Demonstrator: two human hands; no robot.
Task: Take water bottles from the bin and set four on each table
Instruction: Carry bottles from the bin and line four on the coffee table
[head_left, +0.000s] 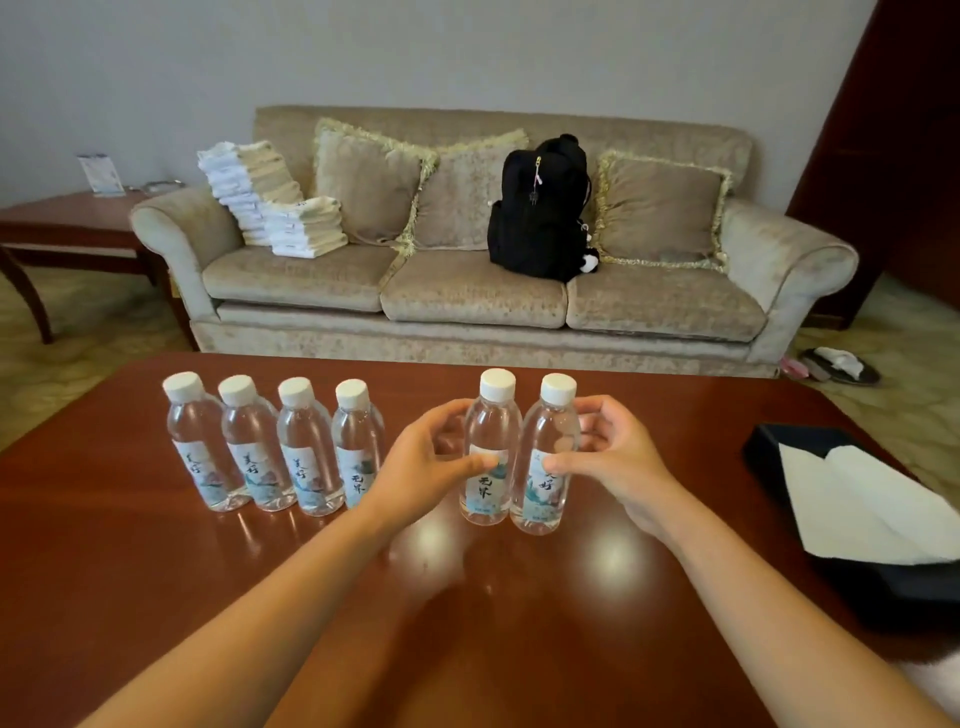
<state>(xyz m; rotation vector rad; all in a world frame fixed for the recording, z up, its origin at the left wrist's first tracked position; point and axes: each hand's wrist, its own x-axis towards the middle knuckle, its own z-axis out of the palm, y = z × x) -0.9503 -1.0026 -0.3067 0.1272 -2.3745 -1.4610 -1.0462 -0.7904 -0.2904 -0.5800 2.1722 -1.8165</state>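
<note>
Head view, looking down over a polished brown table (156, 571). At left, a row of four water bottles (306, 457), upright, white caps up, shoulder to shoulder, labels forward; likely lined up as one finished set of four. Just right of that row, across a gap, a second pair, also upright, touching each other, bases seemingly on the tabletop. Round the left bottle (491, 452) of the pair, the left hand (431, 457): thumb across the label front, fingers curled behind the clear body, grasping at mid-height. Mirrored on the right bottle (548, 457), the right hand (618, 457): thumb on the label, fingers curved round the far side, grasping likewise. Each bottle thus inside its hand's curl, cap and neck above the grip, base below it. Mid-body hold probably chosen to keep the bottles plumb, whether for setting down or lifting; impossible to tell which. Six on one table against four asked, so probably two meant for elsewhere, perhaps the side table (67, 218) far left. No bin plainly in view; at the right edge, a dark tray (763, 447) with white paper (857, 509). Beyond, a sofa (467, 296) with stacked towels (260, 192) and a black backpack (540, 213).
</note>
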